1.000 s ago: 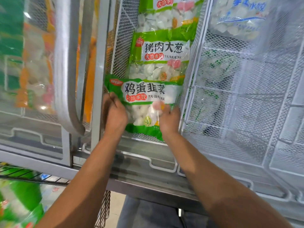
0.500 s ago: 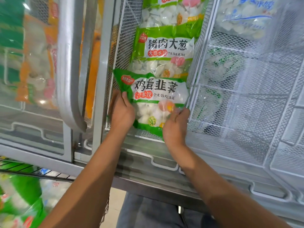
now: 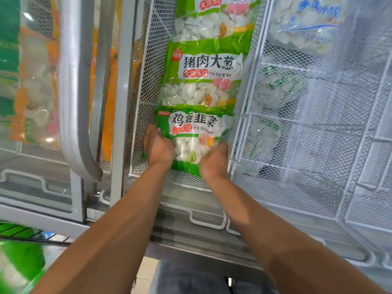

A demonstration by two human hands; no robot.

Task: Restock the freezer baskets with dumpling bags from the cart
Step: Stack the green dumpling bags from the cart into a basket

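Both hands grip green egg-chive dumpling bag [image 3: 194,137] at near end of white mesh freezer basket [image 3: 146,85]: left hand [image 3: 158,146] fingers curled on left edge, right hand [image 3: 213,162] closed on lower right corner. Pork-scallion bag [image 3: 203,75] just behind.

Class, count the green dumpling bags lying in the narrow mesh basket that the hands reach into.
3. The nearest bag is gripped by the left hand and right hand; a second bag lies beyond it; a third bag is cut off at the top. More may lie underneath.

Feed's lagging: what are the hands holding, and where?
Both the left hand and right hand grip the green plastic dumpling bag by its lower corners.
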